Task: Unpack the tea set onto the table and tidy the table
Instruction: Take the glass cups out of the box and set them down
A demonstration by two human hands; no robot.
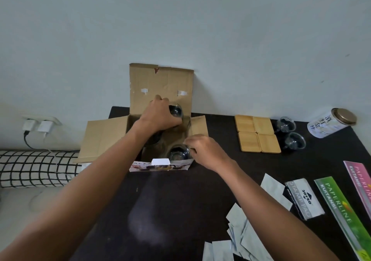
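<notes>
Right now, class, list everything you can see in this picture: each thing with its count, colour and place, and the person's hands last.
cardboard box: one, brown, flaps open, far left of the table
glass cups in the box: two, clear; one near the front wall, one lifted at the back
glass cups on the table: two, clear, right of the coasters
coasters: four, light wood, in a square, right of the box
tin: one, white with a gold lid, far right corner
table: one, black
envelopes: several, pale grey, near right
stamp pad box: one, grey, near right
receipt books: two, green and pink, right edge
pillow: one, white with black grid, left
chargers: two, white, wall socket, left
left hand: grips the lifted cup
right hand: touches the front cup
</notes>
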